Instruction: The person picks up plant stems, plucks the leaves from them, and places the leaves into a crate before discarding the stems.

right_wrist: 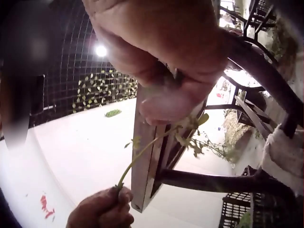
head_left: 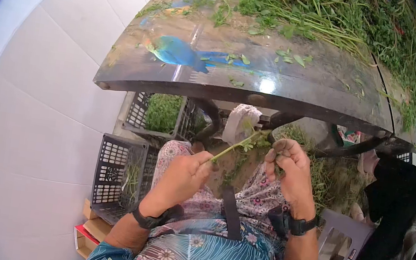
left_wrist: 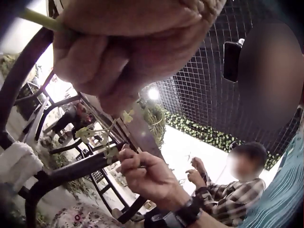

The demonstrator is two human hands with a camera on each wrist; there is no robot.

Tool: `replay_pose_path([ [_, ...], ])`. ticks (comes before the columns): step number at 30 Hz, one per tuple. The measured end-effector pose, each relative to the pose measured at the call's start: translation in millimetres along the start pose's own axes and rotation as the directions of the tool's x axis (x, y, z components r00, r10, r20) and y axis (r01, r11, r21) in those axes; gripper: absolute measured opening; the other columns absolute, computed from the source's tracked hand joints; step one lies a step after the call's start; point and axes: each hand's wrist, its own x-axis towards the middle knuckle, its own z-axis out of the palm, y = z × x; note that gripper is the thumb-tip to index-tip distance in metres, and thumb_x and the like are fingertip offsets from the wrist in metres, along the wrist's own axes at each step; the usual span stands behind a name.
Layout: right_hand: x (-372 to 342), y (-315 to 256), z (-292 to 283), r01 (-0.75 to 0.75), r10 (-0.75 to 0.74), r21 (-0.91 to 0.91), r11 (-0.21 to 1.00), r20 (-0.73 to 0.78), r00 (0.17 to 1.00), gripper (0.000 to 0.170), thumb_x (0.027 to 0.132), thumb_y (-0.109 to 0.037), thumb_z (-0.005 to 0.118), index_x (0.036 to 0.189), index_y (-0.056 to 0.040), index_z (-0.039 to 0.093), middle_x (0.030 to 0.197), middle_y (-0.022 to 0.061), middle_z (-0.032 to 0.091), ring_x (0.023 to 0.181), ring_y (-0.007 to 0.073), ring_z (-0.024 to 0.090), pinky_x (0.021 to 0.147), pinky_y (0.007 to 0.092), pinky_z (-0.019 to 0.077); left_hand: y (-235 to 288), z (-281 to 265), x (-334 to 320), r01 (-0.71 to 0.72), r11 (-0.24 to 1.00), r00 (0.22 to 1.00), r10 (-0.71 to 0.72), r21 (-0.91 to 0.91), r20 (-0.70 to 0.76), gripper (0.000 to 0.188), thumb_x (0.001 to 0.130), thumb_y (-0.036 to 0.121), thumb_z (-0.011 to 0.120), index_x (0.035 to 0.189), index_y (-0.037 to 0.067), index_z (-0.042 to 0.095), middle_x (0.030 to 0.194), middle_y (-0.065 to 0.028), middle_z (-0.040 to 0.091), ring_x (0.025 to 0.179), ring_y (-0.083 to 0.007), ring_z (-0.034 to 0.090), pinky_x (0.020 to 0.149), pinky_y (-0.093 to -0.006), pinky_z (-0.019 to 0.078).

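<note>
A thin green stem [head_left: 235,147] with small leaves at its far end is pinched by the left hand [head_left: 188,175] between thumb and fingers. It slants up toward the right, over the lap. The right hand [head_left: 292,171] is raised beside the leafy end [head_left: 259,136], its fingers curled in toward the thumb. In the right wrist view, the right hand [right_wrist: 161,57] is large at the top, with leaves [right_wrist: 192,140] just below its fingertips. The left hand [right_wrist: 102,209] holds the stem's lower end there. I cannot tell if a scrap is inside the right fingers.
Ahead stands a dark table [head_left: 326,80], heaped with leafy greens [head_left: 309,11] at the back. Black crates [head_left: 120,171] stand at the left, one holding greens [head_left: 163,113]. White cloth [head_left: 240,124] hangs under the table. Another person [left_wrist: 232,190] sits at the right near a purple-grey stool [head_left: 345,234].
</note>
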Motion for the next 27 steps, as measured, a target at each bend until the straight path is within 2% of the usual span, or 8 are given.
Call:
replay_pose_path([
  [3, -6, -7, 10, -0.091, 0.092, -0.037, 0.995, -0.001, 0.996, 0.018, 0.082, -0.008, 0.049, 0.1, -0.0039, 0.051, 0.078, 0.0054, 0.055, 0.06, 0.0108, 0.051, 0.049, 0.0232, 0.0405, -6, 7, 2, -0.075, 0.988, 0.997, 0.079, 0.132, -0.023, 0.012, 0.084, 0.013, 0.05, 0.091, 0.005, 0.056, 0.057, -0.0161, 0.052, 0.055, -0.0334, 0.054, 0.049, -0.0385, 0.04],
  [6, 1, 10, 25, 0.26, -0.265, -0.429, 0.865, 0.048, 0.963, 0.027, 0.08, -0.008, 0.054, 0.106, -0.0008, 0.051, 0.086, 0.008, 0.059, 0.072, 0.0155, 0.057, 0.063, 0.0269, 0.0467, -4, 13, 2, -0.176, 0.962, 0.98, 0.192, 0.21, -0.058, 0.016, 0.087, 0.014, 0.046, 0.081, 0.001, 0.053, 0.053, -0.0096, 0.045, 0.046, -0.0205, 0.046, 0.047, -0.0297, 0.038],
  [13, 7, 15, 25, 0.551, -0.505, -0.715, 0.431, 0.315, 0.804, 0.017, 0.077, -0.005, 0.056, 0.094, -0.0011, 0.055, 0.084, 0.0179, 0.059, 0.076, 0.0327, 0.059, 0.066, 0.0322, 0.0467, 3, 12, 0, -0.133, 0.969, 0.991, 0.134, 0.21, 0.01, 0.01, 0.083, 0.014, 0.051, 0.089, 0.006, 0.055, 0.06, -0.018, 0.053, 0.058, -0.037, 0.053, 0.051, -0.042, 0.0405],
  [16, 7, 23, 28, 0.395, -0.522, -0.727, 0.562, 0.06, 0.851, 0.012, 0.078, -0.005, 0.053, 0.09, -0.0002, 0.055, 0.079, 0.0134, 0.06, 0.068, 0.0254, 0.059, 0.06, 0.0316, 0.0456, 0, 12, -2, -0.112, 0.973, 0.994, 0.11, 0.201, 0.024, 0.01, 0.083, 0.014, 0.051, 0.088, 0.006, 0.055, 0.06, -0.0178, 0.053, 0.058, -0.0368, 0.053, 0.051, -0.0414, 0.0405],
  [19, 18, 25, 9, 0.2, -0.332, -0.538, 0.819, -0.16, 0.929, 0.015, 0.078, -0.002, 0.049, 0.092, 0.0005, 0.054, 0.074, 0.0073, 0.059, 0.06, 0.0147, 0.054, 0.054, 0.0275, 0.0424, -6, 8, -2, -0.087, 0.985, 0.996, 0.088, 0.149, 0.002, 0.012, 0.084, 0.014, 0.051, 0.09, 0.005, 0.056, 0.061, -0.0171, 0.053, 0.057, -0.0358, 0.054, 0.051, -0.0399, 0.041],
  [22, 0, 2, 16, -0.128, 0.134, -0.201, 0.971, 0.014, 0.991, 0.015, 0.082, -0.004, 0.046, 0.094, -0.0026, 0.054, 0.07, 0.0031, 0.058, 0.053, 0.0047, 0.044, 0.044, 0.0189, 0.0329, -5, 2, -5, -0.041, 0.99, 0.999, 0.044, 0.137, -0.024, 0.013, 0.084, 0.014, 0.051, 0.092, 0.006, 0.057, 0.061, -0.0163, 0.054, 0.057, -0.0347, 0.055, 0.051, -0.0385, 0.0416],
  [23, 1, 8, 13, -0.126, 0.158, -0.27, 0.955, 0.099, 0.982, 0.015, 0.083, -0.005, 0.047, 0.096, -0.0026, 0.054, 0.071, 0.0033, 0.057, 0.051, 0.0051, 0.043, 0.043, 0.0187, 0.0323, -5, 2, -3, -0.047, 0.987, 0.999, 0.051, 0.154, -0.02, 0.014, 0.084, 0.014, 0.051, 0.093, 0.006, 0.057, 0.062, -0.0162, 0.054, 0.058, -0.0344, 0.055, 0.052, -0.0382, 0.0418],
  [27, 4, 20, 13, -0.268, 0.257, 0.011, 0.963, 0.239, 0.936, 0.012, 0.085, -0.01, 0.051, 0.096, -0.0044, 0.054, 0.074, 0.0025, 0.055, 0.05, 0.0055, 0.041, 0.041, 0.0197, 0.0299, -4, 5, -3, -0.059, 0.987, 0.998, 0.055, 0.147, 0.033, 0.014, 0.084, 0.014, 0.051, 0.094, 0.006, 0.056, 0.063, -0.016, 0.055, 0.06, -0.0341, 0.055, 0.053, -0.0382, 0.042],
])
